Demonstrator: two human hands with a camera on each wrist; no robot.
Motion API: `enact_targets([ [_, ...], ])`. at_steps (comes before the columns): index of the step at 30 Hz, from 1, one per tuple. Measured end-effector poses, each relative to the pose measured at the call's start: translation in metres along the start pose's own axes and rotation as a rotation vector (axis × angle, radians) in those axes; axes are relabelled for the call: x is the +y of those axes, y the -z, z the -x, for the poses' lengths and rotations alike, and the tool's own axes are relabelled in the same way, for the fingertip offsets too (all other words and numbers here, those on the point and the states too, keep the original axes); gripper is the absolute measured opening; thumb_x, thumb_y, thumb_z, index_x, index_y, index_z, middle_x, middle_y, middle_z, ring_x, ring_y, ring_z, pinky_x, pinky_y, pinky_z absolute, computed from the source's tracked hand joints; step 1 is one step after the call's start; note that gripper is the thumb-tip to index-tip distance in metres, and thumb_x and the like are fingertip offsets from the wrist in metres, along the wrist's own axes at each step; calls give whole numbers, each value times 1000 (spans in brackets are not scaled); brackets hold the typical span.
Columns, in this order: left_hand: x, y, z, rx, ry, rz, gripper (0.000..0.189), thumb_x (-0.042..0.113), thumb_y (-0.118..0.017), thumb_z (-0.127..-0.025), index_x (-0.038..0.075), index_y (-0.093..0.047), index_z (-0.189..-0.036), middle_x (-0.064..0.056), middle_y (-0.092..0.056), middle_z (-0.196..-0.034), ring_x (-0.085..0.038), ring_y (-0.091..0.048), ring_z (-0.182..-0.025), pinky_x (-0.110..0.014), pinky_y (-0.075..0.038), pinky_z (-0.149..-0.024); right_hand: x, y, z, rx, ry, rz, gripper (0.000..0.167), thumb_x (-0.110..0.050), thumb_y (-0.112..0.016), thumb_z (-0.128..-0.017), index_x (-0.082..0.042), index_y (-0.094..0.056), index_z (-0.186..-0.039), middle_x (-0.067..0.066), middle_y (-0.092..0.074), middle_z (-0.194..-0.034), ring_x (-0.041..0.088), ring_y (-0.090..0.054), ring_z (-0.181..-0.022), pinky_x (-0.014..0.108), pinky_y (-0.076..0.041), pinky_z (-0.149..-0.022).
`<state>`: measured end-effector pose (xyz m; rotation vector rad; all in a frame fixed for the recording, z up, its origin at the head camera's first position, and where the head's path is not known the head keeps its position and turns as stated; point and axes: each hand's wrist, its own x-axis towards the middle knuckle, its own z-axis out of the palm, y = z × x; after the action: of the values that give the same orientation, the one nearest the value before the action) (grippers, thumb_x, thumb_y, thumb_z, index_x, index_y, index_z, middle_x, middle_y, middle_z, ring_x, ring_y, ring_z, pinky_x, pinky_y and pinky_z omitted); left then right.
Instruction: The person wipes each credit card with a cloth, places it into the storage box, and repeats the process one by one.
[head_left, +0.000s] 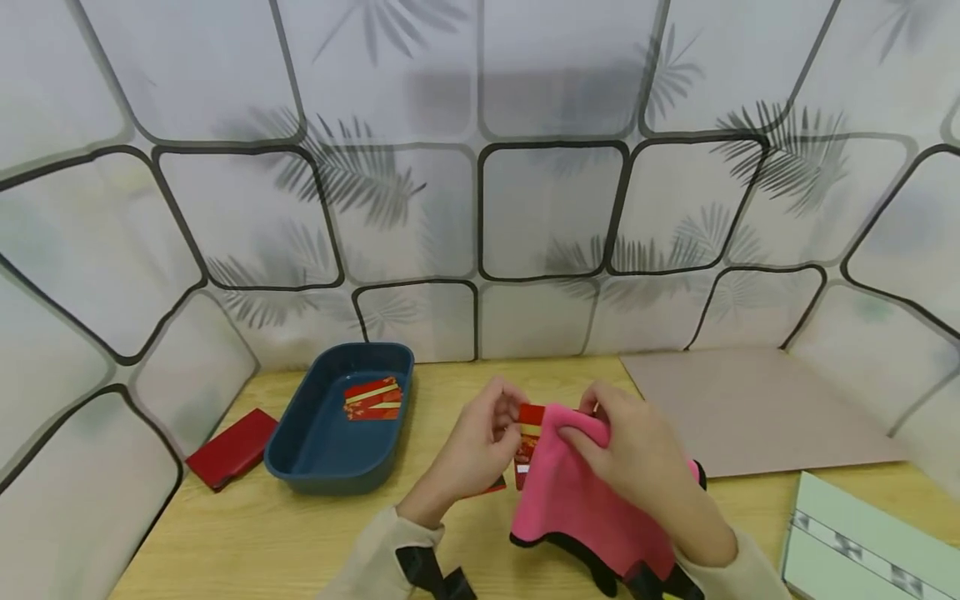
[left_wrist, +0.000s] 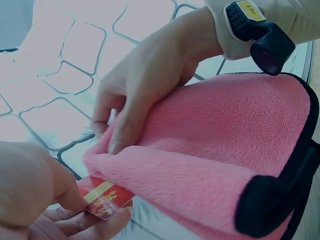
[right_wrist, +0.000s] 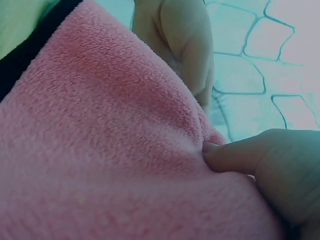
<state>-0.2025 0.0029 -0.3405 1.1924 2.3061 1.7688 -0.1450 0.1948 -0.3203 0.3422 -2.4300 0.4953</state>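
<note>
My left hand (head_left: 480,437) pinches a red and gold card (left_wrist: 104,196) by its edge, thumb on one side and fingers beneath. A pink plush cloth (head_left: 570,492) with black trim hangs from my right hand (head_left: 637,442), which grips a bunched fold of it between thumb and fingers. The fold overlaps the card's right side in the head view, and in the left wrist view it lies against the card's upper part. Below my left hand, part of another red card (head_left: 495,486) shows on the table; the hand hides the rest.
A blue bin (head_left: 318,454) with several red and gold cards (head_left: 373,398) inside stands on the left of the wooden table (head_left: 247,550). Beside it lies a red wallet-like case (head_left: 234,446). To the right are a pinkish-beige board (head_left: 757,417) and a pale green box (head_left: 870,533).
</note>
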Motion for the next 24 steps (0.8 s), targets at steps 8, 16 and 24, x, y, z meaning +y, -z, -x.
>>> enact_targets([
  [8,3,9,4,2,65,29,23,-12,-38,-92,-4,-43,-113,-13,-43,-90,-14,-47,-63,-27,-57,-63,8,6,-4,-58,-78,11,23,-20,-83,-74,-12,-65,-86,-2,-55,-66,12,-46,-58,27,-40,-53],
  [16,6,12,13,83,1,17,22,-12,-42,-90,-3,-44,-110,-12,-46,-86,-18,-55,-65,-23,-54,-58,19,11,-2,-8,-82,148,19,-22,-80,-76,-10,-67,-84,7,-65,-75,25,-59,-64,40,-48,-54],
  [24,9,48,28,255,189,84,23,-11,-51,-91,-2,-48,-112,-13,-52,-85,-14,-54,-67,-21,-50,-59,23,18,-2,10,-94,180,20,-21,-78,-77,-9,-64,-85,6,-60,-68,24,-56,-59,41,-43,-50],
])
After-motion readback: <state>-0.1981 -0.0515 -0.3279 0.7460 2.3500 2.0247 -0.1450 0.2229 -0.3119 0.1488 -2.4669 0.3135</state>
